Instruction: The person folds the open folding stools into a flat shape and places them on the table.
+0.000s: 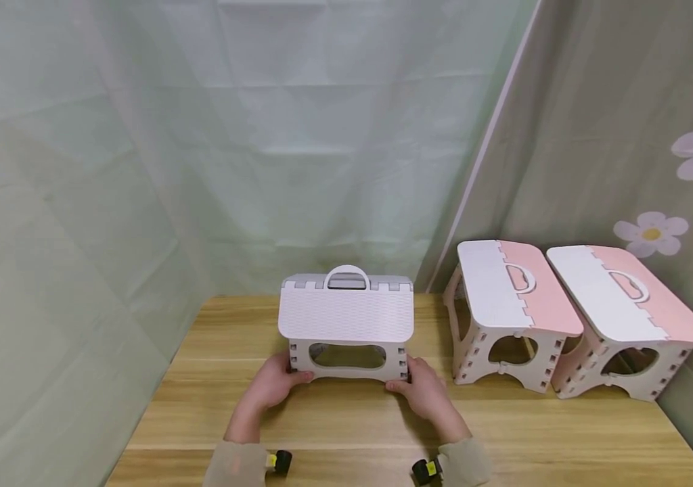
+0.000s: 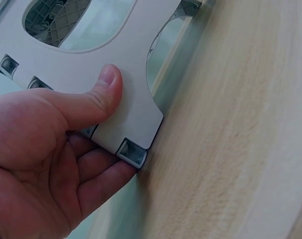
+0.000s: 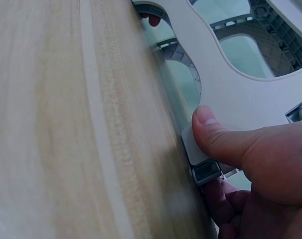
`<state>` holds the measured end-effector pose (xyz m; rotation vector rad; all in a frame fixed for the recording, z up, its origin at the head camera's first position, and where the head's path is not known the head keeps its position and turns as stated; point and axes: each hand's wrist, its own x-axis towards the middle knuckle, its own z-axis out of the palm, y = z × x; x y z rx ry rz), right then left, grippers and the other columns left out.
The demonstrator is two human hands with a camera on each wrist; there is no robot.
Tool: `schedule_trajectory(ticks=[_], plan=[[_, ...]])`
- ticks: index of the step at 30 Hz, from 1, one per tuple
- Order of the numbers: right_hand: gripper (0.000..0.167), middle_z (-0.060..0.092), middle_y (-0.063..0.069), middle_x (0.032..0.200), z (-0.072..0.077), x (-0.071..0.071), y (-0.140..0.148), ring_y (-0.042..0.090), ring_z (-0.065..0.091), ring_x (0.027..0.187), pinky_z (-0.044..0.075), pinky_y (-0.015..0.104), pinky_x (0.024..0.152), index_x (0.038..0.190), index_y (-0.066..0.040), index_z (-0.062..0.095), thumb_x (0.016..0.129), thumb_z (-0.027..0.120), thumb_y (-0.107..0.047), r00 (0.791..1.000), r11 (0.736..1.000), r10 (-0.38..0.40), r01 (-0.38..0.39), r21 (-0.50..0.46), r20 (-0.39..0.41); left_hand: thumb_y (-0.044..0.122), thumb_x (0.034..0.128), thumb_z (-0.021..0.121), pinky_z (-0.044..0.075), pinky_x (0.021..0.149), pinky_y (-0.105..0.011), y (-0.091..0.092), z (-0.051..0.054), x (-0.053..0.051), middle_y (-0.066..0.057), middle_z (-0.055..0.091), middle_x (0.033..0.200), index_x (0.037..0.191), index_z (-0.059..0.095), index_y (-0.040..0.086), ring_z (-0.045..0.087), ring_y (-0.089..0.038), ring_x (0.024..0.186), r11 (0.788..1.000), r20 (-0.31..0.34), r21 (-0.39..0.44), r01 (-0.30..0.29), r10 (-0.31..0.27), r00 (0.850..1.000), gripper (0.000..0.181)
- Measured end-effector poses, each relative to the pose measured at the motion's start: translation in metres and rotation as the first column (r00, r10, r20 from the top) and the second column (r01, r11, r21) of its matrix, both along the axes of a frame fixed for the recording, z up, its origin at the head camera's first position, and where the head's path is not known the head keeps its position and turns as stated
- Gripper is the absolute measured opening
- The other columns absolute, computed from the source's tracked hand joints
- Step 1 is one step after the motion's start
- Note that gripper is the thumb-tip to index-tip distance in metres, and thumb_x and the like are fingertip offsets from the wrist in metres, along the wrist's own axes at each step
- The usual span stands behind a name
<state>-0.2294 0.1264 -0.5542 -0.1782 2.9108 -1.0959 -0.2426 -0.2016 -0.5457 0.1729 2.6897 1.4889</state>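
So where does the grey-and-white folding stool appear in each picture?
Head: the folding stool, just below centre.
Left wrist: the folding stool, upper left, cropped.
Right wrist: the folding stool, upper right, cropped.
Shared landmark: wooden tabletop, below, right and left of it, respectively.

A: Site type?
B: Curtained-off space; home or workplace, cannot tell.
A: Evidence?
B: Pale, creased curtain hangs behind and left of the wood-grain table; darker curtain with printed flowers along the right side.
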Motion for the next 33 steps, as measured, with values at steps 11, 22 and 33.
schedule_trajectory(ticks=[11, 22, 33], plan=[[0.057, 0.067, 0.008, 0.108, -0.0020, -0.0007, -0.0002, 0.032, 0.065, 0.106, 0.044, 0.054, 0.084, 0.137, -0.012, 0.068, 0.091, 0.085, -0.039, 1.000, 1.000, 0.002, -0.001, 0.013, -0.023, 0.012, 0.0936, 0.084, 0.055, 0.085, -0.042, -0.0002, -0.0012, -0.0004, -0.005, 0.073, 0.103, 0.118, 0.069, -0.001, 0.063, -0.018, 0.089, 1.000, -0.011, -0.001, 0.008, -0.009, 1.000, 0.031], [0.054, 0.067, 0.007, 0.108, -0.0023, 0.0007, -0.0009, 0.032, 0.065, 0.106, 0.044, 0.053, 0.085, 0.135, -0.013, 0.069, 0.091, 0.085, -0.039, 1.000, 1.000, -0.001, 0.001, 0.010, -0.028, 0.012, 0.0942, 0.084, 0.055, 0.082, -0.039, -0.0015, -0.0021, -0.0009, -0.005, 0.073, 0.100, 0.115, 0.071, -0.001, 0.063, -0.017, 0.086, 1.000, -0.002, -0.008, 0.017, -0.017, 1.000, 0.028], [0.057, 0.067, 0.008, 0.111, -0.0022, 0.0001, -0.0010, 0.033, 0.065, 0.107, 0.044, 0.054, 0.086, 0.139, -0.012, 0.068, 0.092, 0.084, -0.040, 1.000, 1.000, -0.006, 0.006, 0.016, -0.017, 0.014, 0.0942, 0.084, 0.054, 0.080, -0.039, -0.0020, -0.0004, -0.0014, -0.004, 0.073, 0.100, 0.115, 0.072, -0.002, 0.061, -0.017, 0.084, 0.999, -0.002, -0.021, 0.027, -0.027, 1.000, 0.029]])
